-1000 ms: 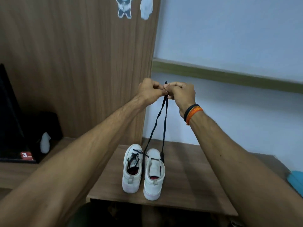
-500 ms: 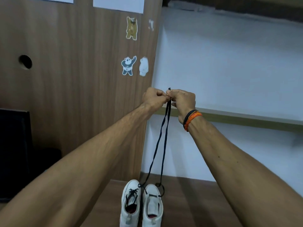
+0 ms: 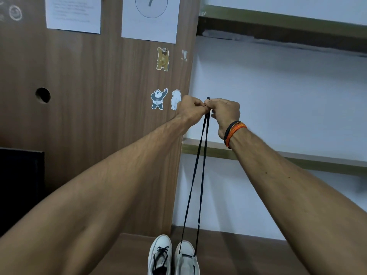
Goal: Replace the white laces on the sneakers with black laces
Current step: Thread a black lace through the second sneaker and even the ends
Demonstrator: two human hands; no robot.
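Black lace both ends pinched level, left hand and right hand grip clamped together. Strands run down to right sneaker on worktop. Hands raised higher than second ago: ends evened, lacing upward likely next.

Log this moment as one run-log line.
left hand pinches black lace ends | right hand pinches same ends | lace taut up from right sneaker | left sneaker laced black
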